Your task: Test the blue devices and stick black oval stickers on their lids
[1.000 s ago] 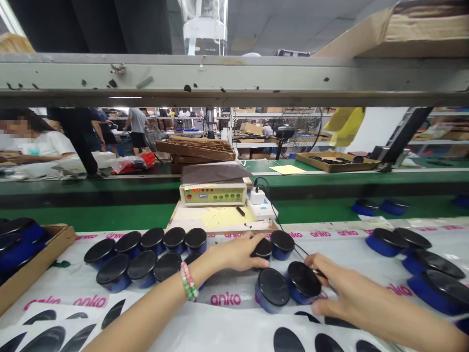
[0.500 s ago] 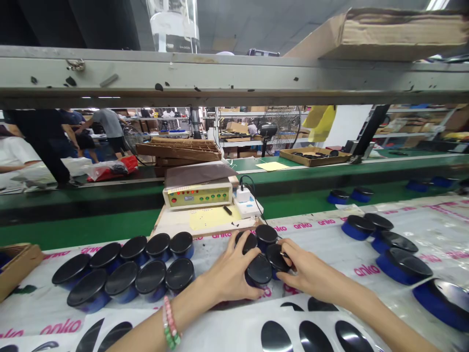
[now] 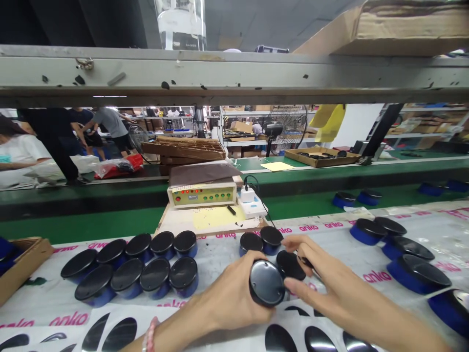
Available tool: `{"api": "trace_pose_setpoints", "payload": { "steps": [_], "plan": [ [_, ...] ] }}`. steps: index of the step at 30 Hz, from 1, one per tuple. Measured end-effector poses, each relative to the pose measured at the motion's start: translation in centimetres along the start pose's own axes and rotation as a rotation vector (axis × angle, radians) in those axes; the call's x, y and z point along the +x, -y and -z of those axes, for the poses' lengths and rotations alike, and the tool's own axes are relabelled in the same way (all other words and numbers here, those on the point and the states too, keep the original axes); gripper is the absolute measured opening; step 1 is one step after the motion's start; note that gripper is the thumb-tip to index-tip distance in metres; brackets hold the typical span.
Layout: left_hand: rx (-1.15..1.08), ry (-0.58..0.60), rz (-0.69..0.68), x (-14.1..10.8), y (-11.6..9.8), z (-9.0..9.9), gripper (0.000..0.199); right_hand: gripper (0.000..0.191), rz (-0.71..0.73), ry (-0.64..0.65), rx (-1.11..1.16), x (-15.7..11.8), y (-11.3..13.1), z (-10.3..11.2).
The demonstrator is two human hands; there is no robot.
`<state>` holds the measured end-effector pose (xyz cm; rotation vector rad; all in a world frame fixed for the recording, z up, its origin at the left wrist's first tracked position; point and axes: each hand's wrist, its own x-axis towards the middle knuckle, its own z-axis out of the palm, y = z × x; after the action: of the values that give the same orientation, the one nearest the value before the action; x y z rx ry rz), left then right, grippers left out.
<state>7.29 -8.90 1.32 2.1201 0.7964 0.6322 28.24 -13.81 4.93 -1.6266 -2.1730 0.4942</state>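
My left hand (image 3: 238, 293) is wrapped around a round blue part with a shiny black top (image 3: 266, 283), lifted and tilted so its top faces me. My right hand (image 3: 318, 274) is just right of it, fingers curled and thumb tip at the part's edge. A small dark item (image 3: 306, 262) shows among the right fingers; I cannot make out what it is. Behind the thumb, another black-topped part (image 3: 290, 265) is partly hidden by that hand. Two more parts (image 3: 251, 243) stand just beyond my left hand. White sheets with black oval stickers (image 3: 280, 338) lie beneath my forearms.
Two rows of black-topped parts (image 3: 150, 276) stand left, with more parts (image 3: 417, 269) at right. A cardboard box (image 3: 27, 259) sits at the left edge. Ahead are a control box with lit lamps (image 3: 203, 194), a power strip (image 3: 252, 208) and a green conveyor (image 3: 304, 195). A metal shelf beam (image 3: 234, 73) crosses above.
My left hand has lifted one part from the small group and tilted its top towards me. My right hand has shifted slightly right. The view has turned a little left.
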Motion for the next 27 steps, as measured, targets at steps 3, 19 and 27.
{"api": "trace_pose_setpoints", "payload": {
  "steps": [3,19,27],
  "plan": [
    [-0.012,-0.055,-0.007,0.0,-1.9,0.7,0.047,0.024,0.059,-0.006,0.102,-0.3,2.1,-0.5],
    [0.659,-0.295,-0.261,-1.7,-1.8,0.3,0.058,0.026,0.027,-0.179,0.556,2.1,1.7,-3.7],
    [0.712,-0.355,-0.291,-4.3,-1.3,1.7,0.046,0.030,0.076,-0.259,0.569,4.0,2.4,-6.1]
  ]
}}
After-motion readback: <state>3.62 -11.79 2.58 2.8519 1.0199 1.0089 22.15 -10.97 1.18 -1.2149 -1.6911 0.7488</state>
